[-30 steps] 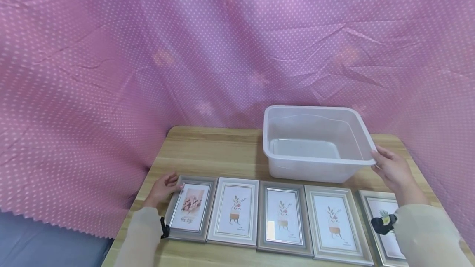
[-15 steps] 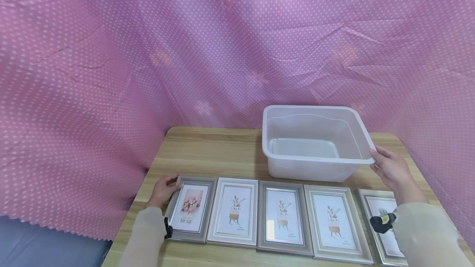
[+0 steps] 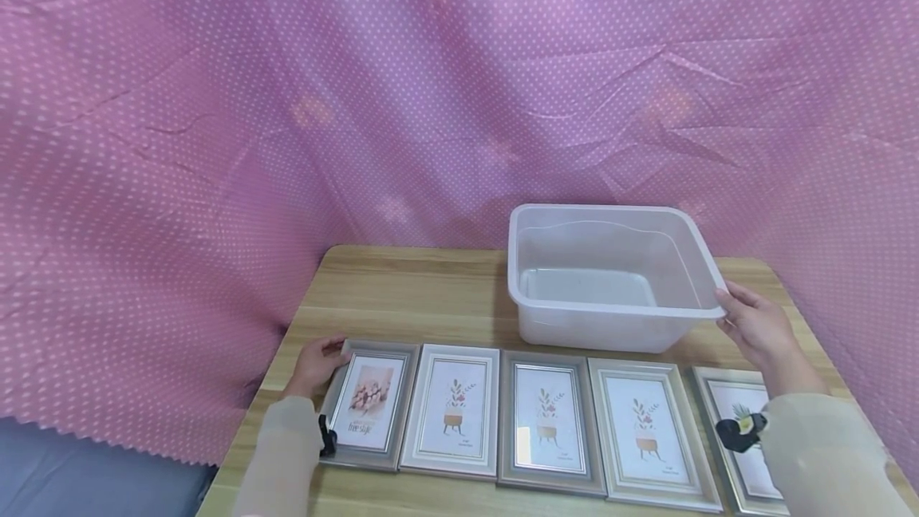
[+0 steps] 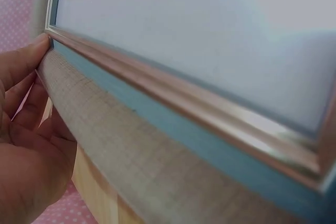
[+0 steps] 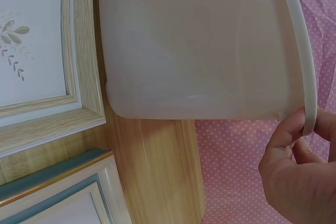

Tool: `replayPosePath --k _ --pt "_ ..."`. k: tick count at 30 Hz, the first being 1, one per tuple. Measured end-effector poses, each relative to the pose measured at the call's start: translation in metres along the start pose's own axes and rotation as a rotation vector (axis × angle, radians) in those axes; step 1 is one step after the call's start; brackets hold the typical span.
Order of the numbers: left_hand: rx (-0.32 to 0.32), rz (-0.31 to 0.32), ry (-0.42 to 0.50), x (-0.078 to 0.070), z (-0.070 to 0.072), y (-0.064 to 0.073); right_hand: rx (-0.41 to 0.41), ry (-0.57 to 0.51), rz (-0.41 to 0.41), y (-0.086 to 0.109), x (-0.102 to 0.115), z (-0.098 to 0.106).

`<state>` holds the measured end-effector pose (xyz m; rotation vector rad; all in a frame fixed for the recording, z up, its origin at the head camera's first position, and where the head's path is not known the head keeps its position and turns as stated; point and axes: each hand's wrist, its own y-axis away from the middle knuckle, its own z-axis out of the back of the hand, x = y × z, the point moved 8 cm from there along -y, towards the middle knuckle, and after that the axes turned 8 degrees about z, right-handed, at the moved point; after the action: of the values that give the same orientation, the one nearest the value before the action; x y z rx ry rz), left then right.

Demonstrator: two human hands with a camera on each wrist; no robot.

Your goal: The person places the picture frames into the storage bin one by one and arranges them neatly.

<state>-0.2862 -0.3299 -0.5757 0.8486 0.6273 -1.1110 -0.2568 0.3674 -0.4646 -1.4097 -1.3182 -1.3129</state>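
My left hand (image 3: 316, 365) pinches the left edge of the leftmost picture frame (image 3: 333, 413), a grey-beige one with a pink flower print. In the left wrist view the thumb (image 4: 31, 59) lies on the frame's top face and the other fingers curl at its outer side. My right hand (image 3: 764, 333) holds the near right corner of a white plastic tub (image 3: 596, 329). The right wrist view shows thumb and fingers around the tub's rim (image 5: 308, 77). The tub stands upright on the table with nothing in it.
Right of the held frame, more picture frames lie in a row: a white one (image 3: 409, 445), a grey-brown one (image 3: 507, 437), a cream one (image 3: 613, 453) and a rightmost one (image 3: 721, 453) partly under my right forearm. Pink dotted cloth (image 3: 431, 142) hangs behind the wooden table (image 3: 402, 294).
My left hand has closed its fingers onto the leftmost picture frame's edge, having been more loosely beside it. My right hand and the tub have hardly moved.
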Motion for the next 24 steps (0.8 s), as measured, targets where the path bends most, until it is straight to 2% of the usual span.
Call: replayPosePath --k 10,16,20,22,24 --pt "0.01 -0.028 -0.045 -0.01 0.012 0.0 -0.004 0.005 0.009 0.004 0.0 -0.001" --pt "0.035 -0.033 -0.037 -0.028 0.026 0.003 0.0 -0.029 0.013 0.003 0.0 0.0" --pt "0.027 -0.051 -0.057 -0.043 0.036 0.003 0.005 -0.021 0.011 0.002 0.0 0.0" --pt "0.03 -0.037 -0.061 -0.047 0.041 0.002 0.007 -0.023 0.013 0.001 0.0 0.0" --pt "0.029 -0.052 -0.048 -0.051 0.046 0.0 0.01 -0.028 0.018 0.001 0.0 0.0"
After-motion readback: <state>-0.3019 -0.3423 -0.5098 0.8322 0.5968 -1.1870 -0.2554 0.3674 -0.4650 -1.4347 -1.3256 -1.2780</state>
